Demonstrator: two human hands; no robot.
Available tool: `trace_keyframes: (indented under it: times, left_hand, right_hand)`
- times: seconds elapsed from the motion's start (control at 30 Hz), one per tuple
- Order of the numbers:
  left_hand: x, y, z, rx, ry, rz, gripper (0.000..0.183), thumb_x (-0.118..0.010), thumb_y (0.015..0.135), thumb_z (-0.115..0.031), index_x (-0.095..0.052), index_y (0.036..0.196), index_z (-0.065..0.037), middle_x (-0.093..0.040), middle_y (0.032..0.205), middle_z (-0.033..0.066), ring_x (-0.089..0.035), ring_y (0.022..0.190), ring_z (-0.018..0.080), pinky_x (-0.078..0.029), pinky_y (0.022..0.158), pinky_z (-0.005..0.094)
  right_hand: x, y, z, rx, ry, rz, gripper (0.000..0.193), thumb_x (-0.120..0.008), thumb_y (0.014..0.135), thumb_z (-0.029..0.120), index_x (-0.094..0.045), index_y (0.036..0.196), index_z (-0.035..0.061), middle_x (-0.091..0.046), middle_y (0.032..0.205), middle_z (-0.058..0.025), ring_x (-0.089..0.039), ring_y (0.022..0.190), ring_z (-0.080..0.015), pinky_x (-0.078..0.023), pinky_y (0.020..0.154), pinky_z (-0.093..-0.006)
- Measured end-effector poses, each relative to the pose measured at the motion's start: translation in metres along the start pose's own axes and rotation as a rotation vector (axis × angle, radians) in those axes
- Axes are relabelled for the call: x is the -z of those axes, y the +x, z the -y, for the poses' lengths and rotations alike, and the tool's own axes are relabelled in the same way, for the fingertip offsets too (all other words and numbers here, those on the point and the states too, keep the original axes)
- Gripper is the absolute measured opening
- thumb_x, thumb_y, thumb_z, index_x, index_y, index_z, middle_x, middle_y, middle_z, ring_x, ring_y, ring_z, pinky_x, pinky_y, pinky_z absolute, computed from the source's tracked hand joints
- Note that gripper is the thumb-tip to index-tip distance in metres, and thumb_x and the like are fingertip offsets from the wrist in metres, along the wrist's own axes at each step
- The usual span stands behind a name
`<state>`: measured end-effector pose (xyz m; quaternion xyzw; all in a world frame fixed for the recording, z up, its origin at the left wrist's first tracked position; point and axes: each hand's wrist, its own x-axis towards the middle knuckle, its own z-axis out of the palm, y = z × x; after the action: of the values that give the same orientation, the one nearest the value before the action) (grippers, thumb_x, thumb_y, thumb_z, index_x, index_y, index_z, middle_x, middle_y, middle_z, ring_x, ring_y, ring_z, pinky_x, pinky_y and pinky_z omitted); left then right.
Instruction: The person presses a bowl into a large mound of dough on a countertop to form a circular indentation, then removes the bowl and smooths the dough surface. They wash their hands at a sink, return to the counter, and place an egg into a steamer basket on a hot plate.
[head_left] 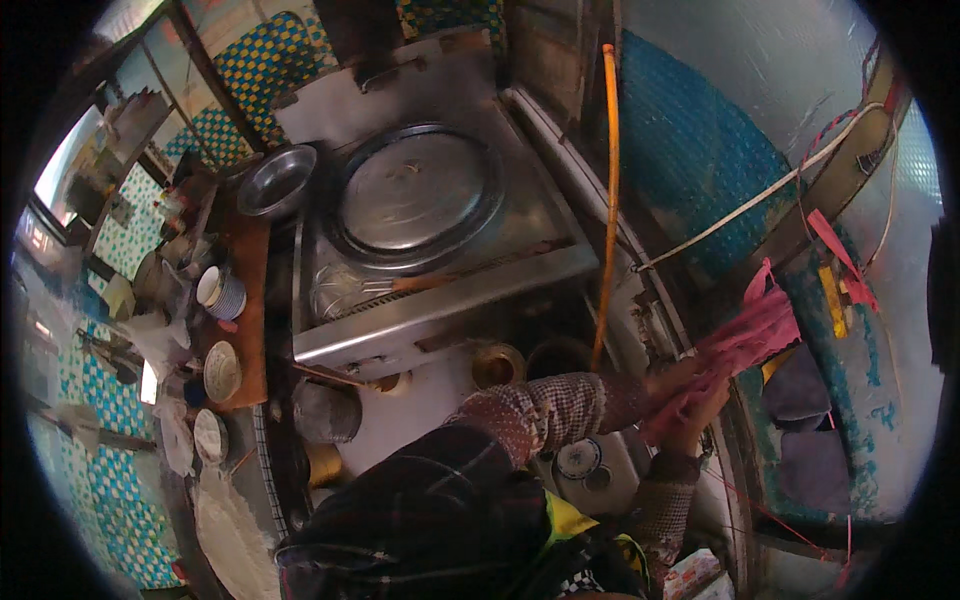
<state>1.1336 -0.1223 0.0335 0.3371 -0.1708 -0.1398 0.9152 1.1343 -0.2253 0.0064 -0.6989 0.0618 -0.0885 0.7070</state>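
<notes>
Pink cloth (745, 345) hangs at about three o'clock in the view, bunched and crumpled, its long axis running from lower left up to upper right toward the cords on the wall. Both hands have hold of its lower end: the left hand (672, 378) grips it from the nine o'clock side, fingers closed into the folds, and the right hand (700, 405) clutches it from below, at six o'clock of the bundle. The two hands sit almost touching each other, both sleeves in checked fabric coming up from the lower edge.

Room here is tight. Just left of the hands an orange pole (608, 200) stands nearly upright, and the steel counter (440, 310) edge lies at ten o'clock of them. On the counter a big round griddle (415, 195) fills the middle, with a whisk (350, 290) lying along the front lip and a metal bowl (277, 180) at its far left corner. Right of the cloth the blue wall (700, 150) closes in, with dark rags (800, 390) hanging just beside the cloth at four o'clock. Below the hands a patterned plate (580, 458) rests.
</notes>
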Motion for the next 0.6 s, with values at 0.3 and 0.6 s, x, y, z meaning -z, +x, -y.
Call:
trace_keyframes:
  times: [0.3, 0.6]
  left_hand:
    - [-0.023, 0.004, 0.007, -0.318, 0.689, -0.450, 0.072, -0.047, 0.105, -0.058, -0.038, 0.154, -0.005, -0.056, 0.139, 0.0184, -0.056, 0.127, 0.0301, -0.042, 0.108, 0.0399]
    - [-0.038, -0.070, 0.010, 0.015, 0.522, 0.147, 0.063, -0.058, 0.105, -0.034, -0.036, 0.159, -0.010, -0.055, 0.139, 0.0164, -0.055, 0.130, 0.0292, -0.049, 0.101, 0.0371]
  right_hand:
    - [0.012, -0.075, 0.031, -0.050, 0.418, 0.291, 0.059, -0.053, 0.108, 0.045, -0.044, 0.150, 0.0045, -0.061, 0.137, -0.0161, -0.065, 0.117, -0.0310, -0.052, 0.098, -0.0410]
    - [0.012, -0.047, 0.073, 0.191, 0.068, 0.303, 0.053, -0.052, 0.108, 0.040, -0.049, 0.148, 0.0062, -0.061, 0.138, -0.0166, -0.064, 0.121, -0.0302, -0.053, 0.097, -0.0417]
